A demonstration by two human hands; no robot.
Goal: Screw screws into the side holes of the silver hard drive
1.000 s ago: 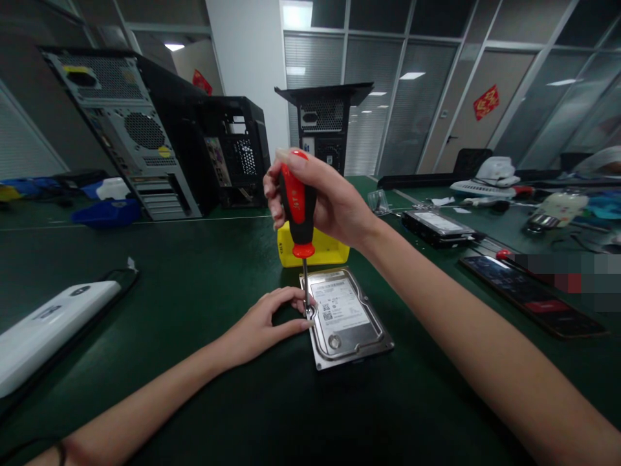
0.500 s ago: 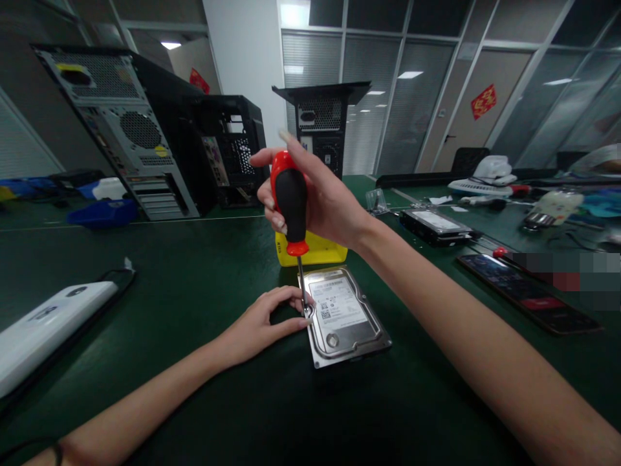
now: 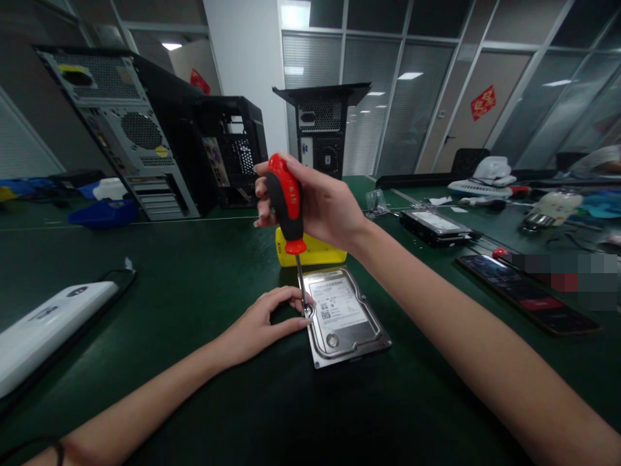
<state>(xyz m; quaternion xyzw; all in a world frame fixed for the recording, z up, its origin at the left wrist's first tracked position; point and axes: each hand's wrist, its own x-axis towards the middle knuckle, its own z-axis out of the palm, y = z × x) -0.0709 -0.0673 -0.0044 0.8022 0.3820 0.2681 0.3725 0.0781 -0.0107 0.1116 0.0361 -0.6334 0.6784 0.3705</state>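
The right hand point(image 3: 330, 204) has its fingers and thumb wrapped round the handle of a red-and-black screwdriver point(image 3: 290, 207), gripping it above the drive point(image 3: 347, 323). The screwdriver stands nearly upright, its top leaning a little to the left, and its shaft runs down to the left edge of the drive, by a rounded recess in the metal. The drive lies flat on the dark green table point(image 3: 208, 272), label up, slightly turned, in front of the person. The left hand point(image 3: 264, 327) comes in low from the left, its fingertips and thumb at that same edge. Thumb and forefinger curve apart, with a gap between them near the shaft's tip; whether the fingertips pinch anything there cannot be told. Just behind the drive sits a yellow tray point(image 3: 327, 254), partly hidden by the right hand. To the right, a phone point(image 3: 524, 291) lies face up beyond the right forearm, and a second drive point(image 3: 436, 223) lies farther back, near a clear plastic piece point(image 3: 376, 202). At the far left are a white device point(image 3: 53, 327) and a blue tray point(image 3: 103, 213). Along the back stand a large tower point(image 3: 114, 120), a smaller black case point(image 3: 233, 152) and a third tower point(image 3: 320, 133).
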